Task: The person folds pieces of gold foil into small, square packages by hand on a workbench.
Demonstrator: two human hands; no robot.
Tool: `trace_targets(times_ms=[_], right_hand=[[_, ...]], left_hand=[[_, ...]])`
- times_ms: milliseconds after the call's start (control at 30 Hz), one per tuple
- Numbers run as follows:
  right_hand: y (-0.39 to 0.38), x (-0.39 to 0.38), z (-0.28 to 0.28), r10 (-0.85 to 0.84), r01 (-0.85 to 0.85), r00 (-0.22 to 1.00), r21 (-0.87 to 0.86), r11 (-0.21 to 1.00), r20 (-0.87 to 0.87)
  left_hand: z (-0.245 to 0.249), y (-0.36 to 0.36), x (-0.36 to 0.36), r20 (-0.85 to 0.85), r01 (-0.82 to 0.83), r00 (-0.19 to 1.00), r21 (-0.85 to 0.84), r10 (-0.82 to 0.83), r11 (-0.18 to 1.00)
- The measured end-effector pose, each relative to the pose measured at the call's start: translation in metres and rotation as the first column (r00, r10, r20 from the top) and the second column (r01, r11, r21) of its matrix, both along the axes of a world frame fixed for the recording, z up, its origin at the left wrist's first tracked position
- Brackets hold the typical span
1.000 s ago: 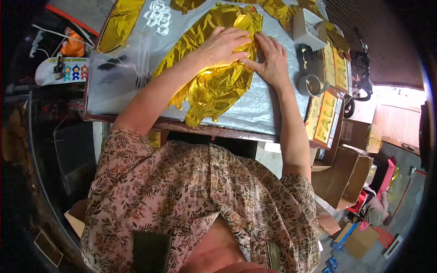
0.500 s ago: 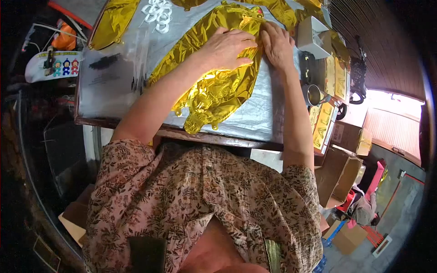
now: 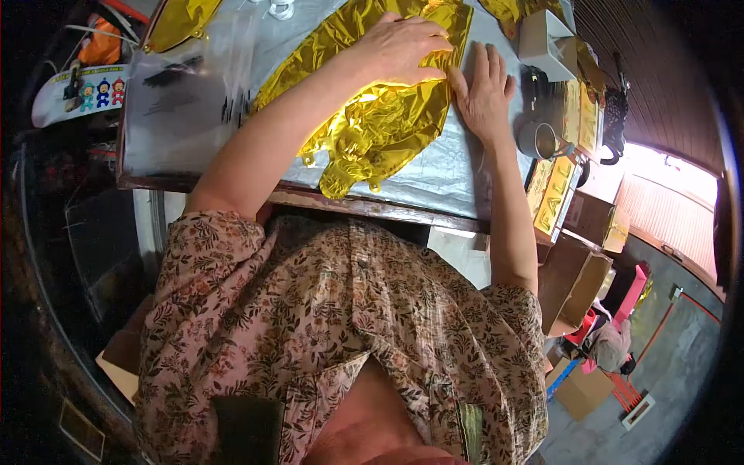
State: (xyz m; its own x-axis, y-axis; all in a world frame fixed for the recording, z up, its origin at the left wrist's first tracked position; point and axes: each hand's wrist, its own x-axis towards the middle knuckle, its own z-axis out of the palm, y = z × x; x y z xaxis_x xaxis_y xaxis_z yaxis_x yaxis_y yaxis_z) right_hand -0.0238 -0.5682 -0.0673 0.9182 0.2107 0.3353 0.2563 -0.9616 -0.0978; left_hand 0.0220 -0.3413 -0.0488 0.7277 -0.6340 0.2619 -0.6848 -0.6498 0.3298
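A shiny gold foil piece (image 3: 387, 128) lies crumpled on the silver-grey table cover (image 3: 438, 182). My left hand (image 3: 403, 50) rests over its upper part, with the thumb apart from the curled fingers; the hand presses on the foil and hides some of it. Just beyond the foil's right edge, my right hand (image 3: 484, 93) lies on the cover, fingers stretched out and thumb near the foil. More gold foil (image 3: 182, 23) is at the upper left.
On the right stand a white box (image 3: 542, 46), a metal cup (image 3: 537, 141) and yellow lettered boxes (image 3: 552, 200). Clear plastic (image 3: 182, 116) covers the table's left side. Cardboard boxes (image 3: 573, 291) stand below right. White rings (image 3: 281, 9) are at the top.
The view has shifted, so the table sits higher. My right hand has come off the foil's edge onto the cover and its fingers have straightened. My left hand stays on the foil.
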Motion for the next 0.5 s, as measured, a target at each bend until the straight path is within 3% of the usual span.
trace_targets(times_ms=[300, 400, 467, 500], right_hand=[[0.022, -0.103, 0.036, 0.066, -0.073, 0.983, -0.031, 0.997, -0.173], [0.027, -0.101, 0.059, 0.084, -0.091, 0.982, -0.036, 0.995, -0.168], [0.024, -0.077, 0.069, 0.264, -0.227, 0.962, 0.341, 0.912, -0.069], [0.036, -0.063, 0.081, 0.238, -0.149, 0.966, 0.536, 0.831, -0.100]], left_hand=[[-0.002, 0.000, -0.001, 0.006, -0.007, 1.000, -0.014, 0.007, 1.000], [0.001, 0.000, 0.001, -0.011, 0.010, 1.000, -0.011, -0.010, 1.000], [0.004, 0.002, 0.001, -0.017, 0.012, 1.000, -0.021, -0.012, 1.000], [0.004, 0.002, 0.000, -0.037, 0.017, 0.999, -0.033, -0.018, 0.999]])
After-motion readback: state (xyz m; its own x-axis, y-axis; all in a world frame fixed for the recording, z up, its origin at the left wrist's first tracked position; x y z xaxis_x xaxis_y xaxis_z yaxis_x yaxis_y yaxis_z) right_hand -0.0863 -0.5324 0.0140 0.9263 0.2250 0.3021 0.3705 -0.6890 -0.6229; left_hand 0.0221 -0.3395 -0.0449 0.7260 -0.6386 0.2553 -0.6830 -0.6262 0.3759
